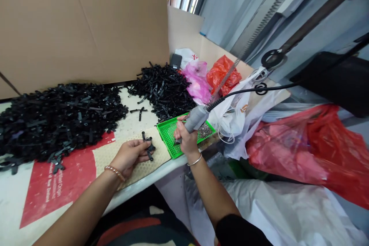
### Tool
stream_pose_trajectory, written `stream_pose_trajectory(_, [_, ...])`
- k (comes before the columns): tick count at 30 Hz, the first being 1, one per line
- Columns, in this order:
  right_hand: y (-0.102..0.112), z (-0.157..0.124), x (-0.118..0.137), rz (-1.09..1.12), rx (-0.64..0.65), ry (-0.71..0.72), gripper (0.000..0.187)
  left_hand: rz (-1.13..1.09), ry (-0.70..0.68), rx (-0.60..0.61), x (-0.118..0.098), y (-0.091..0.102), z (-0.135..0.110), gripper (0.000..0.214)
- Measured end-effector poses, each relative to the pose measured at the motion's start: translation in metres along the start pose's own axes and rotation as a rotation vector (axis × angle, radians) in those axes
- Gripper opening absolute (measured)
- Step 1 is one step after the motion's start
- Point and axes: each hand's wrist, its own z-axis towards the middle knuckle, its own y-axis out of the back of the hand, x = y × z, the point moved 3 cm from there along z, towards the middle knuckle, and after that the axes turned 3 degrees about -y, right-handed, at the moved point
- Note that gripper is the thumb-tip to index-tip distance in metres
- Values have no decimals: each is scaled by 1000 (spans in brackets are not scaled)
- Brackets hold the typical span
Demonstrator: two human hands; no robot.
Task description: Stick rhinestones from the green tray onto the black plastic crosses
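My left hand point(133, 156) pinches a small black jointed plastic part point(148, 145) above a tan textured mat point(155, 157) at the table's front edge. My right hand point(186, 138) is wrapped round a grey electric screwdriver point(197, 118), whose cable and spring run up to the right. The screwdriver's tip points down over a green perforated tray point(168, 138). Small metal screws point(204, 130) lie in the tray's right part. Just behind the mat, a loose crossed black part point(140, 112) rests on the table.
A large heap of black parts point(63, 119) covers the left of the table, and a second heap point(163, 88) stands behind the tray. Pink point(197, 80) and red plastic bags point(223, 75) sit at the back right. A cardboard sheet point(86, 27) walls the back.
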Motion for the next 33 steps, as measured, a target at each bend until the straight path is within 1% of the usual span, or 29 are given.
stream_pose_trajectory(7, [3,3,-1,-26,16,-20,24,11,5,-3,2,0,1,9])
stream_pose_trajectory(12, [5,2,-4,-72,29,3,23,16,3,8,2,-1,1,10])
stream_pose_trajectory(17, [4,2,-3,-62,40,-4,22,15,4,0,1,-1,0,10])
stream_pose_trajectory(22, [3,2,-1,-82,38,-25,25,11,11,-5,0,-2,-1,11])
stream_pose_trajectory(27, [4,0,-5,-105,52,-27,26,16,6,-6,1,0,0,10])
stream_pose_trajectory(30, [3,1,2,-70,10,-27,27,13,2,2,3,2,3,10])
stream_pose_trajectory(33, [-8,1,21,69,-17,-29,26,2,-3,16,4,1,4,9])
